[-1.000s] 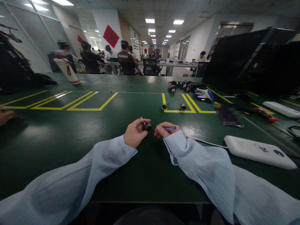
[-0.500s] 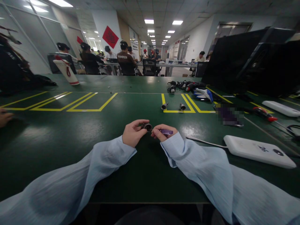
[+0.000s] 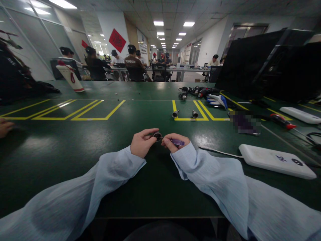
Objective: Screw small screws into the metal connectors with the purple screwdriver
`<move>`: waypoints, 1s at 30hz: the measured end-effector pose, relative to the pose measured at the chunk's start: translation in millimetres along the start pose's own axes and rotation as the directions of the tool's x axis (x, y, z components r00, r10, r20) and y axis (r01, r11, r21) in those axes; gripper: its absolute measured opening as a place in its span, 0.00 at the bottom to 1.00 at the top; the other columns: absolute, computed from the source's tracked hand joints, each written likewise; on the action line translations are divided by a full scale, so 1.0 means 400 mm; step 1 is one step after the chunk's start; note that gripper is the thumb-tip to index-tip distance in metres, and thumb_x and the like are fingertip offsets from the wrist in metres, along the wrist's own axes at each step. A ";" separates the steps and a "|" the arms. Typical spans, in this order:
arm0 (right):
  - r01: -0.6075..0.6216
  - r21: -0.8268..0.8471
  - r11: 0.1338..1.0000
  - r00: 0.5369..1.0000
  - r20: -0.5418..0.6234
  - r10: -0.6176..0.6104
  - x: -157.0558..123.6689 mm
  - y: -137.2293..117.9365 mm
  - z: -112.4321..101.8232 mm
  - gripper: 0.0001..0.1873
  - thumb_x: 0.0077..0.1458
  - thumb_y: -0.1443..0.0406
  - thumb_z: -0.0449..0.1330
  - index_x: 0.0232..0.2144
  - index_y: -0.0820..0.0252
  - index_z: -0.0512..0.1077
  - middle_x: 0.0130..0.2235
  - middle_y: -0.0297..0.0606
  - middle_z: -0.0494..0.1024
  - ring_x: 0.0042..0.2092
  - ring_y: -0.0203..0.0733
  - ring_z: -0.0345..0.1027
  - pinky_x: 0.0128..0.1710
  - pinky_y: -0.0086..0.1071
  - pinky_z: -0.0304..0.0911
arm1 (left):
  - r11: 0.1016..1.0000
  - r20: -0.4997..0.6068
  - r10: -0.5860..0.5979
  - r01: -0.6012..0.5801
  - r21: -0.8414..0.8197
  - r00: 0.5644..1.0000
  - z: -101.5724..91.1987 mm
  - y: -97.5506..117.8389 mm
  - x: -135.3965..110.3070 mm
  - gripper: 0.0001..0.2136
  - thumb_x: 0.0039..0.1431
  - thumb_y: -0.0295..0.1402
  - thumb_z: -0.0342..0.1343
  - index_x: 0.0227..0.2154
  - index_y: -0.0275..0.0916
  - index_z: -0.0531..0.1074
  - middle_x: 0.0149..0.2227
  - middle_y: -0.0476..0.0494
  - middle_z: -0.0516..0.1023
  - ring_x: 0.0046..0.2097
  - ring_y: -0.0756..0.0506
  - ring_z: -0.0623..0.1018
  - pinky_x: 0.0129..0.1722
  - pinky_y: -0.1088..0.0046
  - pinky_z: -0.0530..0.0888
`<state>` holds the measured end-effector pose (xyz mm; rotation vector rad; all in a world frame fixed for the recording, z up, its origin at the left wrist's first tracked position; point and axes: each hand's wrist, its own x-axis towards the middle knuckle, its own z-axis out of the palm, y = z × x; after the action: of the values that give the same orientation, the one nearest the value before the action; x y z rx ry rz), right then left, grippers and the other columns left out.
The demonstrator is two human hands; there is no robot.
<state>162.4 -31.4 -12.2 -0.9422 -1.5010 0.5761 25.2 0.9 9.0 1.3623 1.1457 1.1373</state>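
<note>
My left hand [image 3: 141, 143] is closed around a small round dark metal part [image 3: 157, 136], held just above the green table [image 3: 75, 147]. My right hand [image 3: 173, 141] pinches a small purple-handled screwdriver [image 3: 177, 142], its thin tip pointing left into the metal part. Both hands meet at the middle of the table, with pale blue sleeves covering both forearms.
Two small metal parts [image 3: 175, 114] [image 3: 195, 114] lie on a yellow-lined square beyond my hands. A white flat device [image 3: 276, 161] with a cable lies at right, a red-handled tool [image 3: 281, 121] and gloves [image 3: 217, 99] farther back. Another person's hand [image 3: 5, 128] rests at the left edge.
Both hands have shifted slightly left and closer together; the metal part has turned in my left fingers, and the screwdriver tip now reaches it.
</note>
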 end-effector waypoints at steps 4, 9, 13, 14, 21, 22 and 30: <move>0.012 -0.046 0.999 1.000 -0.028 -0.013 -0.001 -0.005 0.000 0.08 0.48 0.64 0.55 0.23 0.62 0.71 0.23 0.37 0.74 0.23 0.34 0.67 0.24 0.27 0.63 | 1.000 -0.022 -0.003 0.004 0.015 1.000 0.001 -0.002 0.002 0.19 0.36 0.25 0.58 0.37 0.30 0.73 0.28 0.43 0.79 0.33 0.45 0.78 0.40 0.68 0.73; 0.044 -0.059 0.997 0.998 -0.034 -0.046 -0.003 -0.004 0.003 0.07 0.48 0.65 0.55 0.23 0.62 0.70 0.23 0.37 0.74 0.24 0.34 0.67 0.25 0.27 0.64 | 0.999 -0.044 0.038 -0.036 0.029 0.998 0.000 -0.012 0.009 0.17 0.36 0.26 0.58 0.35 0.30 0.74 0.31 0.41 0.79 0.34 0.45 0.77 0.39 0.69 0.73; 0.028 -0.039 0.999 0.999 -0.030 -0.029 -0.003 0.001 0.004 0.07 0.48 0.65 0.55 0.23 0.62 0.70 0.24 0.37 0.75 0.24 0.34 0.68 0.25 0.26 0.64 | 0.999 -0.043 0.034 -0.032 0.029 0.999 -0.001 -0.015 0.011 0.17 0.37 0.26 0.58 0.35 0.30 0.74 0.32 0.41 0.78 0.34 0.45 0.77 0.40 0.68 0.73; 0.020 -0.029 0.999 0.999 -0.029 -0.021 -0.003 0.001 0.004 0.07 0.48 0.64 0.55 0.24 0.62 0.70 0.24 0.37 0.75 0.24 0.34 0.68 0.25 0.27 0.64 | 0.999 -0.042 0.036 -0.034 0.027 0.998 -0.001 -0.015 0.011 0.17 0.37 0.26 0.58 0.35 0.30 0.74 0.32 0.41 0.78 0.35 0.45 0.77 0.40 0.68 0.73; 0.030 -0.060 0.998 0.999 -0.036 -0.032 -0.003 -0.004 0.002 0.07 0.49 0.64 0.55 0.24 0.62 0.70 0.24 0.37 0.75 0.24 0.34 0.68 0.26 0.27 0.65 | 0.999 -0.046 0.043 -0.043 0.010 0.998 -0.002 -0.018 0.012 0.17 0.37 0.27 0.58 0.35 0.31 0.74 0.32 0.40 0.78 0.34 0.44 0.77 0.39 0.67 0.74; 0.052 -0.080 0.995 0.998 -0.037 -0.055 -0.003 -0.004 0.002 0.07 0.49 0.65 0.55 0.24 0.62 0.70 0.24 0.37 0.75 0.24 0.34 0.68 0.26 0.27 0.65 | 0.999 -0.045 0.042 -0.042 0.008 0.998 -0.002 -0.017 0.012 0.16 0.37 0.27 0.59 0.35 0.31 0.74 0.31 0.41 0.78 0.34 0.44 0.77 0.39 0.67 0.74; 0.144 -0.186 0.972 0.989 0.014 -0.144 -0.003 -0.014 0.001 0.07 0.49 0.67 0.53 0.23 0.60 0.70 0.25 0.38 0.75 0.26 0.36 0.68 0.31 0.30 0.65 | 0.999 -0.064 0.047 -0.046 0.013 0.997 0.001 -0.011 0.006 0.15 0.36 0.29 0.61 0.32 0.31 0.75 0.28 0.42 0.79 0.32 0.45 0.78 0.38 0.67 0.74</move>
<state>160.8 -35.5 -8.5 -0.9655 -1.6294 0.3349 25.4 3.5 4.6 1.3762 1.1737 1.2168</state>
